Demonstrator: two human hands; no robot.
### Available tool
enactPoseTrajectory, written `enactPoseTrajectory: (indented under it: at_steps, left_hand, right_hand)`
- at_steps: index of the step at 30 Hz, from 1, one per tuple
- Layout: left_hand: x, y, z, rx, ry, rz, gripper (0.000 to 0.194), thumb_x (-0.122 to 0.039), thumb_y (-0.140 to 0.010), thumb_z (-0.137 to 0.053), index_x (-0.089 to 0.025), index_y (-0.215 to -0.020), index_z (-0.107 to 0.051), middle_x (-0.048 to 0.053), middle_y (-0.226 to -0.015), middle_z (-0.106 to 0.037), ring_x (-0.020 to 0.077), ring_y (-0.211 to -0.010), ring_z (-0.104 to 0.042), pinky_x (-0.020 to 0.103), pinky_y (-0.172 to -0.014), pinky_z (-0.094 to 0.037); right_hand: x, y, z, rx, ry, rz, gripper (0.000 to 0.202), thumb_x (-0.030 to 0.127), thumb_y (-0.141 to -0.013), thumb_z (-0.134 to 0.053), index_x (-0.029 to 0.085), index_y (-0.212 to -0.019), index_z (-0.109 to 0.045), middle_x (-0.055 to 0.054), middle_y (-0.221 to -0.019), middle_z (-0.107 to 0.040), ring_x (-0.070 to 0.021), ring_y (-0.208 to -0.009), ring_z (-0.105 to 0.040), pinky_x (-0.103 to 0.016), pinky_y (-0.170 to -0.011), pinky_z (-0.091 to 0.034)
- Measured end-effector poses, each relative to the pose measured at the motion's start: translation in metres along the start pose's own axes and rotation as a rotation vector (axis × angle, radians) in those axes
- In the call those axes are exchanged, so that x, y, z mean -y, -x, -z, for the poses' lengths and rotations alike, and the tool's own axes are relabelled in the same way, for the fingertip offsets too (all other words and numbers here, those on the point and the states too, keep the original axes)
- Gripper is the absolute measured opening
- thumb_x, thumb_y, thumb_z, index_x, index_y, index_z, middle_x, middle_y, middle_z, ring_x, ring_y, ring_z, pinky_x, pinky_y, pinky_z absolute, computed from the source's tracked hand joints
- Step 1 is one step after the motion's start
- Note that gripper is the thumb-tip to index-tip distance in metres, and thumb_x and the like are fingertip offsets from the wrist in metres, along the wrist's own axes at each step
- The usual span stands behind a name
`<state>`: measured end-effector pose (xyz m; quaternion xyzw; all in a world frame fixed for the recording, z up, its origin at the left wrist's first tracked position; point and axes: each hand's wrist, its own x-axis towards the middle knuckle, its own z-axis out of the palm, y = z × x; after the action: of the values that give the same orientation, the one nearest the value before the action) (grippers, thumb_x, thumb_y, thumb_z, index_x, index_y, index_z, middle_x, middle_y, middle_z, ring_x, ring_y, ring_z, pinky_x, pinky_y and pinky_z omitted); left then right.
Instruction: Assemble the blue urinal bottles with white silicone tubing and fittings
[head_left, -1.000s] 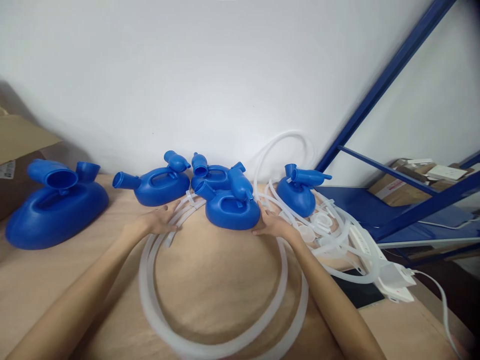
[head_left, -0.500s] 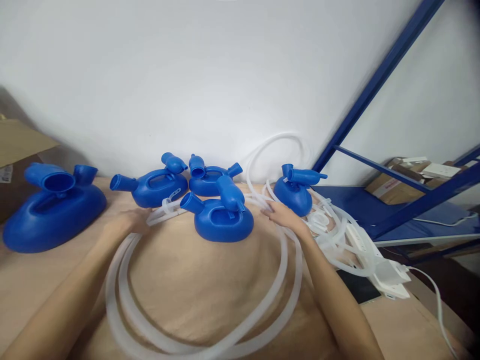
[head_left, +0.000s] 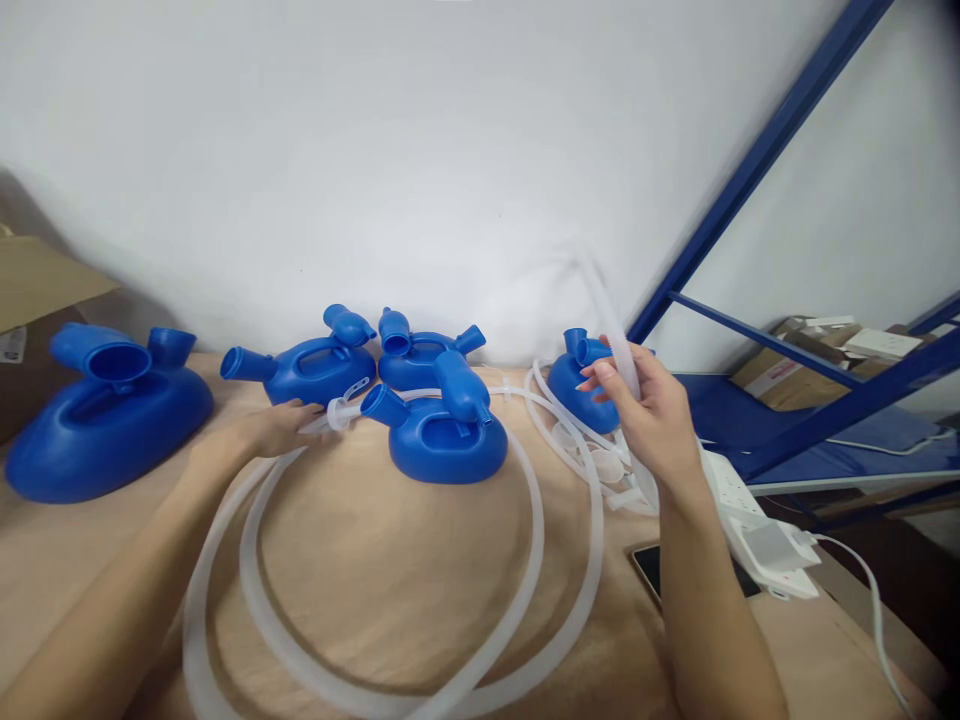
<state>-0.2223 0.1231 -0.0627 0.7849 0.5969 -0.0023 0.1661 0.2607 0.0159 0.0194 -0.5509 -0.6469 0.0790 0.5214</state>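
Translucent white tubing (head_left: 596, 560) lies in wide loops on the brown surface, around a blue bottle (head_left: 448, 455) with a capped spout. My left hand (head_left: 281, 430) is closed on the tubing near its white ring fitting (head_left: 339, 413), left of that bottle. Raised at the right, my right hand (head_left: 649, 400) grips a length of the tubing that arches up toward the wall, its top blurred. Behind this hand stands another blue bottle (head_left: 577, 395), partly hidden.
Two blue bottles (head_left: 319, 375) stand near the wall, and a larger one (head_left: 105, 430) at the far left by a cardboard box (head_left: 45, 285). At right are a phone (head_left: 646, 568), a power strip (head_left: 780, 575) and a blue metal rack (head_left: 765, 350).
My right hand has moved right and up from the table, lifting tubing with it. The loops have shifted and the right-hand coil has been drawn together. My left hand moved slightly right.
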Motion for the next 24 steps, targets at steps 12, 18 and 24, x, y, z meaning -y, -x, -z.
enactPoseTrajectory:
  at_steps: [12,18,24]
  left_hand:
    - [-0.089,0.048,0.034,-0.44,1.283,-0.469,0.08,-0.076,-0.093,-0.059,-0.031,-0.159,-0.044,0.012,-0.129,-0.074,0.033,-0.11,-0.075,0.052,-0.094,-0.062]
    - [-0.088,0.058,0.056,-0.266,1.599,-0.062,0.042,-0.042,-0.087,-0.074,-0.024,-0.124,-0.063,0.013,-0.119,-0.078,0.0312,-0.1,-0.079,0.046,-0.081,-0.07]
    - [-0.074,0.057,0.06,-0.256,1.522,0.045,0.055,-0.034,-0.075,-0.085,-0.025,-0.123,-0.061,0.009,-0.112,-0.076,0.0167,-0.07,-0.073,0.024,-0.053,-0.063]
  right_hand:
    - [0.069,0.065,-0.041,0.616,0.539,0.839,0.057,0.003,-0.104,-0.044,0.014,-0.16,-0.043,-0.003,-0.091,-0.079,-0.0176,-0.074,-0.073,-0.028,-0.066,-0.052]
    - [0.086,0.083,-0.054,0.964,0.512,0.915,0.065,-0.001,-0.101,-0.046,0.012,-0.163,-0.034,-0.001,-0.092,-0.077,-0.0191,-0.073,-0.073,-0.033,-0.055,-0.043]
    - [0.098,0.111,-0.071,1.122,0.386,0.943,0.061,0.01,-0.105,-0.047,0.008,-0.163,-0.028,-0.003,-0.091,-0.078,-0.0186,-0.06,-0.069,-0.037,-0.044,-0.026]
